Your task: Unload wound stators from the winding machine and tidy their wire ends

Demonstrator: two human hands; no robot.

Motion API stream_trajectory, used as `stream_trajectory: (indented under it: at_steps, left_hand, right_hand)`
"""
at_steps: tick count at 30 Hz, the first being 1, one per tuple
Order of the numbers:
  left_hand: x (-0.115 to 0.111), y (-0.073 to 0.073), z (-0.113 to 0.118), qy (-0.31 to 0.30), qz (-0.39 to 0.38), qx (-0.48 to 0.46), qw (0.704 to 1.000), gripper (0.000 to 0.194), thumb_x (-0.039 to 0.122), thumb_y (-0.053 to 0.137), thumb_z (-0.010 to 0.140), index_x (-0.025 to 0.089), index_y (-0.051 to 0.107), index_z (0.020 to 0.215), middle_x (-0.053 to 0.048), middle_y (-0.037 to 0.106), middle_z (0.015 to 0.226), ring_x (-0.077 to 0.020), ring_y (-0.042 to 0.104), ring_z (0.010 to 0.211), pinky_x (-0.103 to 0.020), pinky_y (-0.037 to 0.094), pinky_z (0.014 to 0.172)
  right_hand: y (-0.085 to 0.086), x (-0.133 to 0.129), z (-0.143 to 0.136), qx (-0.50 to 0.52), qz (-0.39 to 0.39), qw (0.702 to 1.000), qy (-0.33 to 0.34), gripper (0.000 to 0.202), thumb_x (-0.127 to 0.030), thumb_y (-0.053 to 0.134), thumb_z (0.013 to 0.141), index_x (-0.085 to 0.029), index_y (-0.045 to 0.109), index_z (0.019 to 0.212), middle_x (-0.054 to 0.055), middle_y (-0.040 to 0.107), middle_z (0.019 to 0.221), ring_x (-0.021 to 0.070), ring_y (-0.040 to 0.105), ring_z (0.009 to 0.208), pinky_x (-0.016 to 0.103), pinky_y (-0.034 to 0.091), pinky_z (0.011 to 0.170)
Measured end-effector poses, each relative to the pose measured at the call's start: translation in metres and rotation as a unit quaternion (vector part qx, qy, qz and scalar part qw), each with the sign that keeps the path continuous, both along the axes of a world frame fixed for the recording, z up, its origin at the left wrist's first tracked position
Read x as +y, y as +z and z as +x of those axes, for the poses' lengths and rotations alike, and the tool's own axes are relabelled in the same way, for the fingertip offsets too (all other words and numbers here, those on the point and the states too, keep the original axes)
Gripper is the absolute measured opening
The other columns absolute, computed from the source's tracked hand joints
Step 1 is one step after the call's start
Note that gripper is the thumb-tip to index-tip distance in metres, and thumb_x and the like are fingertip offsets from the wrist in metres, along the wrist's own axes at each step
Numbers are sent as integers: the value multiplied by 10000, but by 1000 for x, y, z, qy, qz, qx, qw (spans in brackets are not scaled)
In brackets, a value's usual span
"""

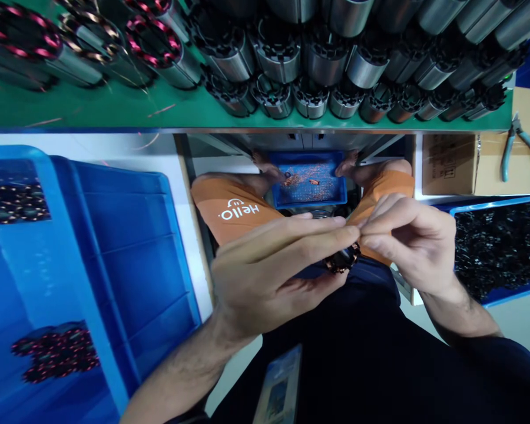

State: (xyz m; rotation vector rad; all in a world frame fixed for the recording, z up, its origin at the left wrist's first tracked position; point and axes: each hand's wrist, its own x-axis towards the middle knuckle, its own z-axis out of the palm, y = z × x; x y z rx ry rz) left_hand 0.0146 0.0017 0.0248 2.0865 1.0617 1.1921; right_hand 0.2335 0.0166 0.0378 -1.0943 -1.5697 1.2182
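Note:
My left hand (274, 265) is wrapped round a motor stator (343, 259) above my lap. One end of the stator shows, with copper windings and black insulation; the rest is hidden by my palm and fingers. My right hand (410, 238) is beside that end, thumb and forefinger pinched together close to my left fingertips. Whatever lies in the pinch, perhaps a wire end, is too small to make out. Rows of steel stators (311, 100) with black end pieces stand on the green bench (168, 115) ahead of my hands.
Wound stators with red and copper coils (154, 41) stand at the bench's left. Blue crates (136, 235) holding stators are at left. A blue tray (287, 203) with copper scraps lies between my feet. Pliers (507, 153) rest on a cardboard box (450, 168); a blue bin of black parts (503, 247) is at right.

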Motion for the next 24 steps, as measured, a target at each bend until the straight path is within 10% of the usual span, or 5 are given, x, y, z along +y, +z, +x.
stream_trajectory:
  at_steps: [6, 12, 24]
  left_hand:
    - [6, 6, 7, 119, -11, -30, 992, 323, 284, 887, 790, 275, 716, 1064, 64, 776, 942, -145, 728, 831, -369, 660, 828]
    - [9, 6, 10, 132, -30, -39, 990, 257, 383, 839, 851, 309, 697, 1052, 39, 754, 908, -196, 709, 831, -452, 608, 787]
    - [6, -5, 21, 75, -35, -73, 994, 324, 432, 729, 920, 247, 546, 1113, -45, 646, 1019, -214, 640, 1020, -429, 607, 920]
  right_hand:
    - [-10, -4, -8, 118, -34, 976, -178, 82, -330, 683, 967, -262, 707, 928, -11, 661, 809, 124, 623, 715, 303, 594, 724]
    - [-8, -19, -17, 14, 3, 998, -61, 241, -341, 812, 846, -301, 754, 1077, 43, 702, 918, 223, 677, 937, 416, 599, 856]
    - [1, -15, -22, 6, 9, 997, -79, 54, -321, 772, 884, -275, 750, 904, 39, 677, 855, 209, 655, 886, 432, 587, 922]
